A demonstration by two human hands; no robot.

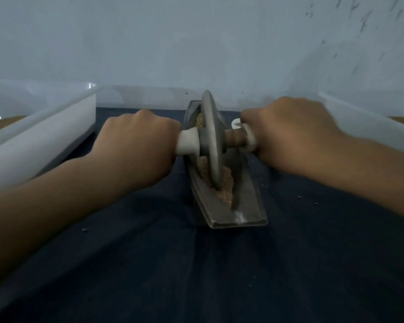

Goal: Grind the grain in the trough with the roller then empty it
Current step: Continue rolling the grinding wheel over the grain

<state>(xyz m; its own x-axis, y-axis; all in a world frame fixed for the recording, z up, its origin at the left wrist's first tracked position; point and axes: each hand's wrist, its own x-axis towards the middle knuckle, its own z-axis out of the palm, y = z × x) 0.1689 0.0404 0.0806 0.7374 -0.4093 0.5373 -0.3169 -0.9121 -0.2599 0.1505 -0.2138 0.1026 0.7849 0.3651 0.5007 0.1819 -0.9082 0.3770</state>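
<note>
2 hands, well apart, each curl tight round a white handle of the roller point(210, 141): left hand point(135, 136), right hand point(289, 129). Its disc stands on edge in the metal trough point(247, 201), mid-counter point(196, 276), crumbly grain point(226, 183) heaped beside it. Both likely heavy and rigid; for emptying, grip the trough's long sides.

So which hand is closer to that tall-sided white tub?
Left. The left hand grips one handle of the roller, beside the white tub; the right hand holds the other handle, beyond the trough.
</note>
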